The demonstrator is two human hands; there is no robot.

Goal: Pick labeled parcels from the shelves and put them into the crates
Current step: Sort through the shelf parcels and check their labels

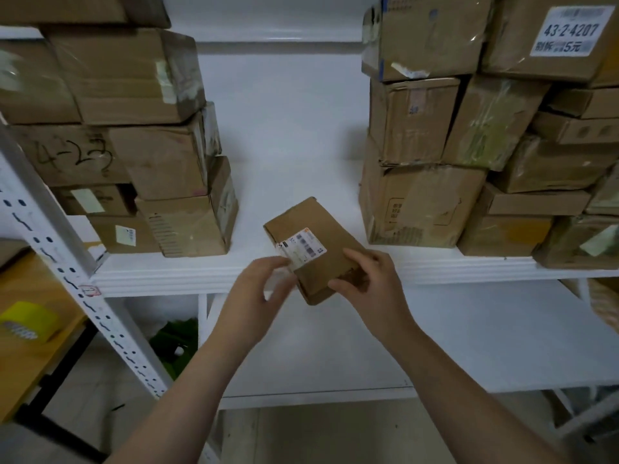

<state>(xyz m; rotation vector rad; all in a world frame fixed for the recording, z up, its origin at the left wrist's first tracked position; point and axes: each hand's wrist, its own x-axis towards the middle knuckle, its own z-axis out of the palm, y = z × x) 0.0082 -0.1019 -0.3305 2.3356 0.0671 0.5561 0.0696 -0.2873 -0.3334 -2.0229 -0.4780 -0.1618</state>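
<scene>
So, head view: looks down at my hands by the shelf (167, 276).
Parcel (321, 262): small brown box with a white label (303, 247), tilted over the shelf's front edge.
Right hand (371, 283): thumb on top, fingers curled under the near end, holding it.
Left hand (254, 289): fingers bent, tips at the label; pinching or only touching, I cannot tell.
Progress: this parcel is in hand, I judge; no crate shows, so dropping it in is left.
Boxes (150, 155): many remain stacked on the shelf.

A yellow tape roll (28, 324) lies on a wooden table (23, 373) at left.
</scene>
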